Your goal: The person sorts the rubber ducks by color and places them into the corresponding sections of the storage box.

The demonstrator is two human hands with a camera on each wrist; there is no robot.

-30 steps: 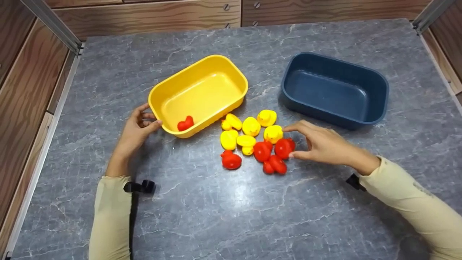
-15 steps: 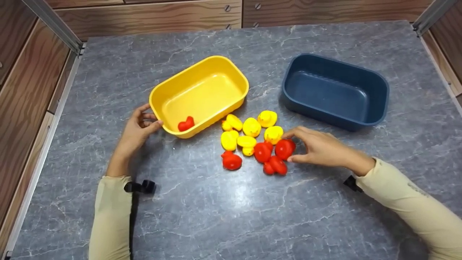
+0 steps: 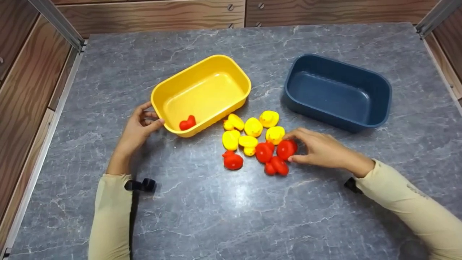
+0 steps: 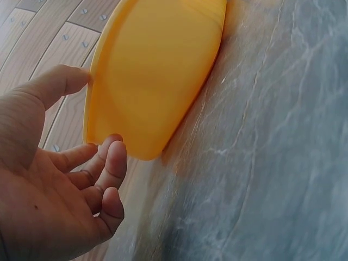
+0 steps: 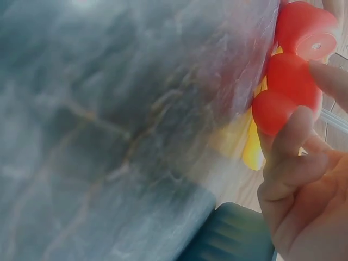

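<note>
In the head view my left hand (image 3: 134,133) touches the outer left end of a yellow bin (image 3: 231,108), thumb and fingertips against its wall. A red rubber duck (image 3: 187,123) lies inside that bin. The left wrist view shows the thumb at the bin's rim (image 4: 93,65). My right hand (image 3: 321,148) pinches a red rubber duck (image 3: 286,149) between thumb and forefinger. That duck is still among the others at the right of the group. Beside it lie two red ducks (image 3: 264,153), and another red duck (image 3: 233,161) sits apart to the left. Several yellow rubber ducks (image 3: 253,127) lie behind them.
A dark blue bin (image 3: 335,115) stands at the back right, holding nothing. The grey marbled table (image 3: 216,216) reaches to wood-patterned walls (image 3: 155,14) at the back and sides. Black wrist mounts (image 3: 140,185) are strapped to both forearms.
My right hand has drawn slightly closer around the red duck, and its forearm has shifted a little. My left hand stays at the yellow bin. The ducks keep their places.
</note>
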